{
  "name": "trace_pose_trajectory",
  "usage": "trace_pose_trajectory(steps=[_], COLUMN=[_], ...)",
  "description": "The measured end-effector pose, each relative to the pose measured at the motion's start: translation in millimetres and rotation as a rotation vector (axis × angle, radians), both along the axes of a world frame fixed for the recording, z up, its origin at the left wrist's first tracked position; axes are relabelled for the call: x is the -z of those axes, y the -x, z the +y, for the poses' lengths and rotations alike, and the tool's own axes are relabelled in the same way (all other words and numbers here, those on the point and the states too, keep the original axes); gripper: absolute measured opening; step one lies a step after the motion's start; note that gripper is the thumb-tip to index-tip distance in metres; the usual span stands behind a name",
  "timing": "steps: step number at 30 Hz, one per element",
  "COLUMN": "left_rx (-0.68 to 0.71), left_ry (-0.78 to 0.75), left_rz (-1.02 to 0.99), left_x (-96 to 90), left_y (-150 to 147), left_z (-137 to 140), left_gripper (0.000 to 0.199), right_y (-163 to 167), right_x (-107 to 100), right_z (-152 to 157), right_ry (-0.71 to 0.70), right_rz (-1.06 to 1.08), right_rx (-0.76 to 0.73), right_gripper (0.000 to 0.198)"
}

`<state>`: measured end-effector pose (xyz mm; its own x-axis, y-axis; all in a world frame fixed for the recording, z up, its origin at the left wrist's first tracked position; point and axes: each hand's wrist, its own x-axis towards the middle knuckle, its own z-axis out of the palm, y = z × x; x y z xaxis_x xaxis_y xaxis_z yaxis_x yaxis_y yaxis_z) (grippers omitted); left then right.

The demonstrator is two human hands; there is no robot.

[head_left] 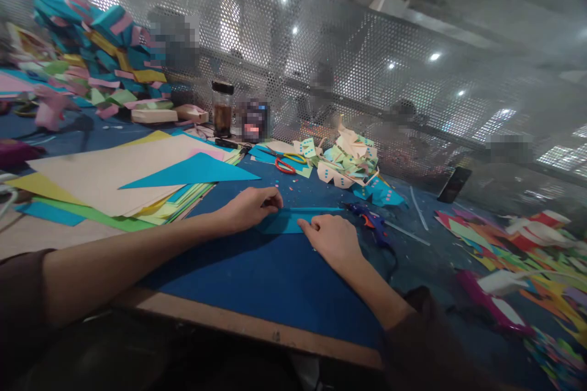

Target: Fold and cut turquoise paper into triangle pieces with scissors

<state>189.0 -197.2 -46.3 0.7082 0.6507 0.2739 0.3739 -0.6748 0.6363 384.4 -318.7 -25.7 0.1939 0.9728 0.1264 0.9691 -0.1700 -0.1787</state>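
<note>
A strip of blue paper [285,224] lies on the dark blue table mat, its far long edge folded up. My left hand [250,208] has its fingers curled at the left end of the paper, the thumb and forefinger pinched together there. Over the right end, my right hand [334,239] grips the paper with bent fingers, its thumb resting on the sheet. The fingertips of both hands are partly hidden. Just beyond my right hand lies a blue hot glue gun [373,225] with orange parts, a clear glue stick [403,231] beside it.
Stacked coloured sheets [114,171] lie at left, topped by a blue triangle [197,172]. Scissors [285,165], a lidded jar [222,110] and folded paper pieces [351,159] stand behind. A propped phone [455,184], purple power strip [495,302] and paper scraps [550,299] are at right.
</note>
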Motion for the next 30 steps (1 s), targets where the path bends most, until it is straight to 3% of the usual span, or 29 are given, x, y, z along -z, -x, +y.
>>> trace_pose_trajectory(steps=[3,6,11,16,20,30], left_rx=[0.038,0.062,0.166,0.185,0.162,0.111], left_ry=[-0.024,-0.07,-0.225,-0.295,-0.337,-0.357], left_rz=[0.001,0.008,0.027,0.07,0.112,0.26], left_x=[0.9,1.2,2.6,3.4,-2.6,-5.6], left_y=[-2.2,-4.1,-5.1,-4.8,-4.0,-2.1], left_z=[0.1,-0.9,-0.4,-1.7,-10.6,-20.3], left_gripper=[0.014,0.013,0.025,0.029,0.017,0.026], right_y=[2.9,5.5,4.8,6.8,10.2,11.9], right_x=[-0.3,3.5,16.9,18.4,15.5,14.2], right_z=[-4.9,-4.6,5.9,9.5,8.3,8.7], right_ry=[-0.168,-0.264,-0.144,-0.109,-0.102,-0.089], right_rz=[-0.044,0.054,0.259,0.281,0.258,0.234], right_rx=[-0.071,-0.243,-0.344,-0.309,-0.287,-0.275], right_gripper=[0.049,0.028,0.007,0.007,0.009,0.013])
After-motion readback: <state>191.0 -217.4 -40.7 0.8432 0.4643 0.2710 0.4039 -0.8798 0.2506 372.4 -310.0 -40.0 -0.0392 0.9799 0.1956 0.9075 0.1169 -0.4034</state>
